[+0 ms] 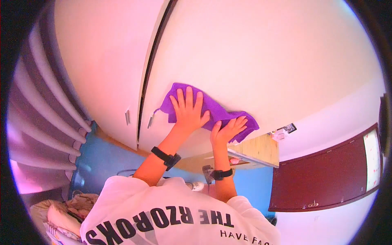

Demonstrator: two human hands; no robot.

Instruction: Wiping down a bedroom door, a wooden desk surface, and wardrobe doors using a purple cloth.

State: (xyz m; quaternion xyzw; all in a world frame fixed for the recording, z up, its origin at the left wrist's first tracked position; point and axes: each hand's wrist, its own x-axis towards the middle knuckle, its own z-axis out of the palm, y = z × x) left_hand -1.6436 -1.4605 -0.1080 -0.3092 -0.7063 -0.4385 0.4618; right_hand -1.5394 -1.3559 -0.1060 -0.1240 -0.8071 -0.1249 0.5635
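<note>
A purple cloth (214, 108) lies spread against a pale cabinet door (260, 67), a little to the right of the door's small metal handle (150, 120). My left hand (188, 111) presses flat on the cloth's left part with its fingers spread. Lower and to the right, my right hand (228, 130) rests on the cloth's right part, fingers apart and thumb up. Neither hand is closed around the cloth. Both wrists wear black straps with a small device.
Beyond a dark vertical gap (150, 61) stands a second pale door (104, 61) with its own handle. Grey curtains (46, 122) hang at the left above piled fabric (61, 211). A wooden shelf unit (260, 147) and a dark red door (321, 171) stand at the right.
</note>
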